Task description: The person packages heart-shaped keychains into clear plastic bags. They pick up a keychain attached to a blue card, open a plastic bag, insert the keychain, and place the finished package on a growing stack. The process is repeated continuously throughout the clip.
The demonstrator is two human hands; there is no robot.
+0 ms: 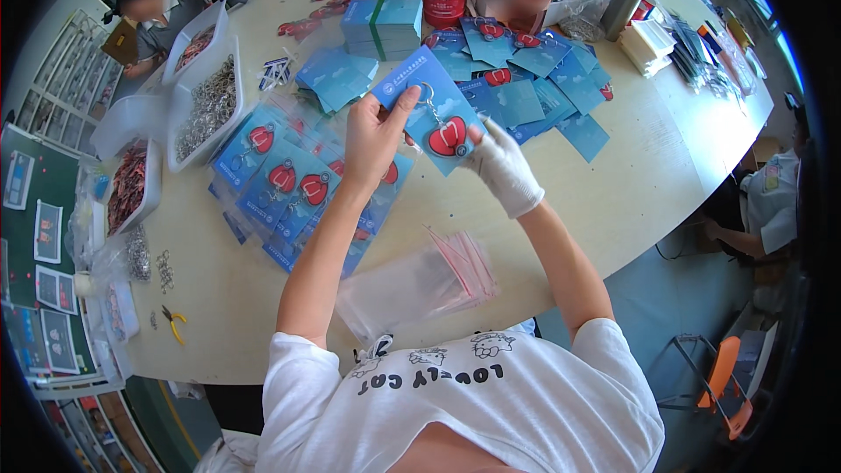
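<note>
The left hand (373, 136) and right hand (508, 171) grip opposite edges of the blue keychain card (450, 103) between them.

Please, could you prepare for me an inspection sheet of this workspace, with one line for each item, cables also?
Surface: pale table, rounded edge, crowded at the far and left sides.
Job's things: blue card with red charm in hand; bagged cards lie to the left, clear bags nearer the body.
Clutter: loose cards, red cup of tools, metal flask, yellow-handled pliers.
Grips: left grip, bare, and right grip, white-gloved, both hold the blue card.
Cables: nothing seen on the table; a thin dark curve below its right edge may be one.
Surroundings: co-workers upper left and right; orange chair lower right.
</note>
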